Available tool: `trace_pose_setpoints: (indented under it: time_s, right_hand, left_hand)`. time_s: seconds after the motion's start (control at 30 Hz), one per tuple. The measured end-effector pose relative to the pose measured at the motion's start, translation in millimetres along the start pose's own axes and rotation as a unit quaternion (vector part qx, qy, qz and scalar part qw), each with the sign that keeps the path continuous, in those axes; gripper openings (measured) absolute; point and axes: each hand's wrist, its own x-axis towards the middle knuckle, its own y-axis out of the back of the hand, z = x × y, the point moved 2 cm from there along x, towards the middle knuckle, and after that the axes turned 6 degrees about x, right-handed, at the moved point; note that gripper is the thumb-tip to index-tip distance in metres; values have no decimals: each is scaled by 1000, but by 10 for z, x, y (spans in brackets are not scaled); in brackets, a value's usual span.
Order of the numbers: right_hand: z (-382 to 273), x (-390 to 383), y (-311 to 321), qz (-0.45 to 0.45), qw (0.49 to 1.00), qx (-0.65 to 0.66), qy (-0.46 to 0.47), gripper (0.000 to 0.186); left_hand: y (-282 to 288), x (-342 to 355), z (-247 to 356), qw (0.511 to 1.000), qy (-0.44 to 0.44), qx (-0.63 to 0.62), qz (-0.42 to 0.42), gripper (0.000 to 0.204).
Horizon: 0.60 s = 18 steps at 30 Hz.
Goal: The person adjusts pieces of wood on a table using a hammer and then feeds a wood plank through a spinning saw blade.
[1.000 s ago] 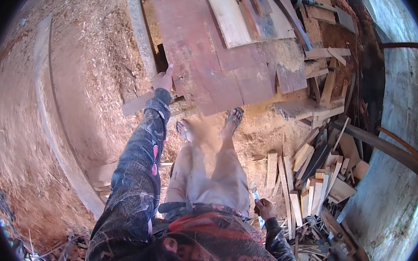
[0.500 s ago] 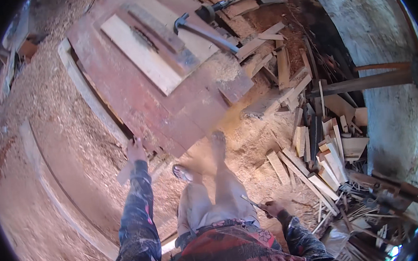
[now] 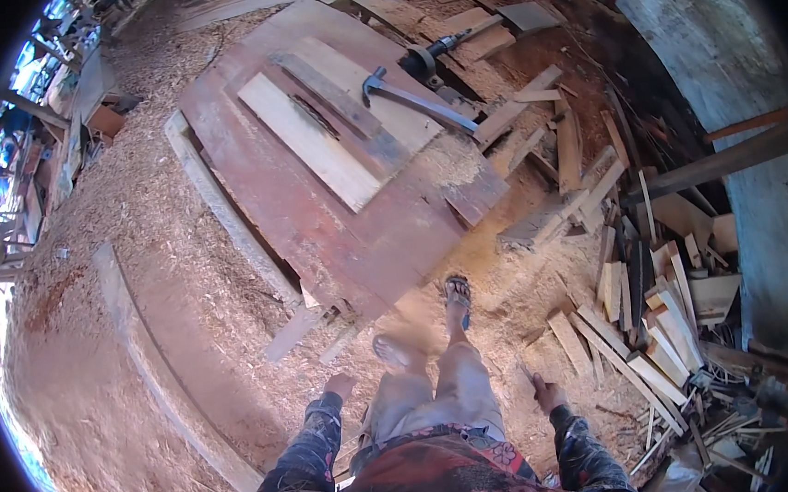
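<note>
My left hand (image 3: 340,386) hangs low beside my left leg, apart from the work table (image 3: 320,243). Its fingers look loosely stretched, and nothing shows in them. Out past my right leg, my right hand (image 3: 547,395) is closed round a slim, stick-like tool (image 3: 525,371) that points up and to the left; its exact kind is too small to tell. Across the reddish tabletop lie a pale plank (image 3: 307,142), a darker board (image 3: 332,103) and a hammer (image 3: 420,102). A power tool (image 3: 430,55) sits at the table's far right edge.
Scrap wood (image 3: 663,317) is piled at the right, near a pale sheet wall (image 3: 762,217). Sawdust (image 3: 186,309) covers the ground. A long curved board (image 3: 158,366) lies at the left, and another board (image 3: 224,208) leans along the table's left side.
My left hand has left the table's near left corner and dropped back toward my leg. My right hand has swung outward with the slim tool. My feet have shifted in a step.
</note>
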Motion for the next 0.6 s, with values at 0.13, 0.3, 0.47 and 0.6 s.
trace_pose_setpoints:
  time_s: [0.13, 0.3, 0.47, 0.6]
  right_hand:
    - [-493, -288, -40, -43, 990, 117, -59, 84]
    - [-284, -72, 68, 19, 998, 53, 21, 79]
    - [-296, -133, 174, 57, 998, -3, 10, 79]
    - [-205, -338, 223, 136, 989, 49, 44, 66]
  left_hand:
    - [48, -277, -63, 999, -18, 8, 38, 34]
    - [443, 42, 222, 942, 236, -193, 140, 35]
    - [486, 156, 239, 927, 186, -288, 153, 36]
    - [127, 215, 218, 917, 168, -340, 122, 38]
